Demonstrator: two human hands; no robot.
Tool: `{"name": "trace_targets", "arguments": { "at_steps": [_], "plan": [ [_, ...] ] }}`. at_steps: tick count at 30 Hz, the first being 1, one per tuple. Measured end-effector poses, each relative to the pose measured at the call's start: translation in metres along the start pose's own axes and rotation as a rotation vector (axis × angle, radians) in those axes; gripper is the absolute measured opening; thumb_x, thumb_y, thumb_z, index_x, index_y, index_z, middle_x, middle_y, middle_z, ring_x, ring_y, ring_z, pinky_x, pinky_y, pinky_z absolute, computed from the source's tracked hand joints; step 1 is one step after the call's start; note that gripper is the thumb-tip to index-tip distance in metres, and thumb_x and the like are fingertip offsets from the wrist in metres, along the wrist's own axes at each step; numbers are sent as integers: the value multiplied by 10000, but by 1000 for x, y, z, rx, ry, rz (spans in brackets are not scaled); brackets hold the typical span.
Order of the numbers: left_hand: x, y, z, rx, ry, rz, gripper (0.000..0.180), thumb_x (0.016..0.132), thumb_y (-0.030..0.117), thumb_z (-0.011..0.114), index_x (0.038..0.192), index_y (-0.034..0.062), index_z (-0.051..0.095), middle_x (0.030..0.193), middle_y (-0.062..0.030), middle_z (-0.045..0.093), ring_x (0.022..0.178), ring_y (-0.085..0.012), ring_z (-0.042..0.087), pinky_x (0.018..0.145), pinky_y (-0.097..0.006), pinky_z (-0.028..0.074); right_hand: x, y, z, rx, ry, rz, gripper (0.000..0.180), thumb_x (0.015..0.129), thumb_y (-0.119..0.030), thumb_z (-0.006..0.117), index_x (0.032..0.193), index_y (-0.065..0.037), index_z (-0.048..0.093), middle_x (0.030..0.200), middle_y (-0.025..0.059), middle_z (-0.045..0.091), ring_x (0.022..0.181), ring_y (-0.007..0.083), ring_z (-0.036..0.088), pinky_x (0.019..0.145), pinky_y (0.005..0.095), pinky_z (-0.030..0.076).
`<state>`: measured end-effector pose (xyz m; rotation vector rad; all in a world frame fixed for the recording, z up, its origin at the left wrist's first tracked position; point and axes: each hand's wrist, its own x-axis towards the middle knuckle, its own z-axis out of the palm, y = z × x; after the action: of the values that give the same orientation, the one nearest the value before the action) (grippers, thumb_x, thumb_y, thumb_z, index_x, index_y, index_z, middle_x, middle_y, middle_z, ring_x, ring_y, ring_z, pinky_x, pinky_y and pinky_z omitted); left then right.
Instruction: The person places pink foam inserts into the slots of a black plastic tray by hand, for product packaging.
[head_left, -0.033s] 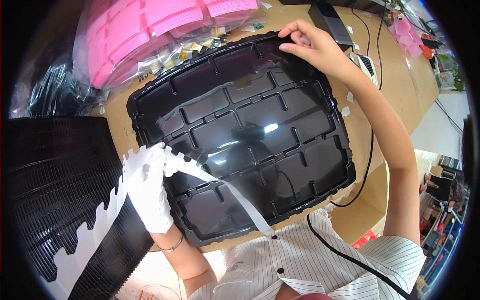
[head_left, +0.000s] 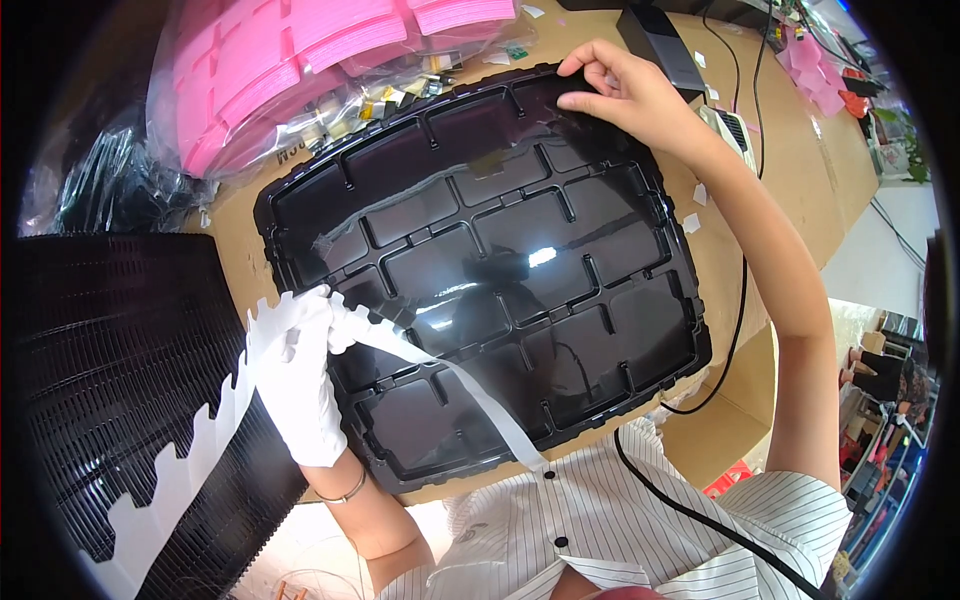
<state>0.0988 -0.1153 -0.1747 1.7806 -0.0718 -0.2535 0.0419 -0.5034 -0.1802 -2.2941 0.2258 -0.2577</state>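
Observation:
My left hand [head_left: 300,385], in a white glove, is closed on a long white strip [head_left: 190,470] with a notched edge. One part of the strip hangs down to the lower left over a stack of black trays. Its other part curves across the tray toward my shirt. In front of me lies a black plastic tray [head_left: 535,315] with shallow moulded compartments and a glossy surface. At its far right corner is my bare right hand [head_left: 625,95]. The index finger lies along the rim and the thumb just inside it, with the other fingers curled; the hand covers that corner.
The black tray stack [head_left: 130,330] stands at the left. Pink sheets [head_left: 300,50] in clear plastic are piled at the back, with small parts [head_left: 350,112] beside them. A dark box [head_left: 665,50], black cables [head_left: 744,300] and paper scraps [head_left: 691,222] lie at the right on brown cardboard [head_left: 790,170].

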Motion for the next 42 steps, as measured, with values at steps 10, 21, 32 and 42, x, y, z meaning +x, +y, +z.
{"name": "trace_targets", "arguments": {
  "at_steps": [10,21,32,42],
  "plan": [
    [-4,2,-1,40,22,53,263,870,114,678,1061,-62,638,942,-124,696,831,-145,649,763,-256,503,8,-4,1,-82,62,215,185,885,-194,666,954,-29,616,672,-59,433,660,61,415,637,238,367],
    [-73,34,-2,-194,-54,-108,174,909,95,638,1008,-48,652,865,-84,694,676,-78,599,590,-196,456,-112,-161,96,612,-435,276,166,881,-158,694,957,-21,639,656,-98,365,602,6,347,569,186,327],
    [-121,17,-33,-271,25,-115,121,912,29,599,1013,-31,629,832,-68,685,676,-71,612,610,-188,464,-172,-181,152,457,-144,-169,81,803,-33,719,873,-49,681,620,-61,364,582,56,376,565,218,354],
    [-117,-13,-65,-144,134,-64,128,905,123,667,941,1,662,828,-40,681,691,-40,600,612,-168,456,-123,-175,174,-52,-208,-184,97,820,-129,691,828,-52,633,780,64,602,686,232,598,623,330,469]
  ]
}}
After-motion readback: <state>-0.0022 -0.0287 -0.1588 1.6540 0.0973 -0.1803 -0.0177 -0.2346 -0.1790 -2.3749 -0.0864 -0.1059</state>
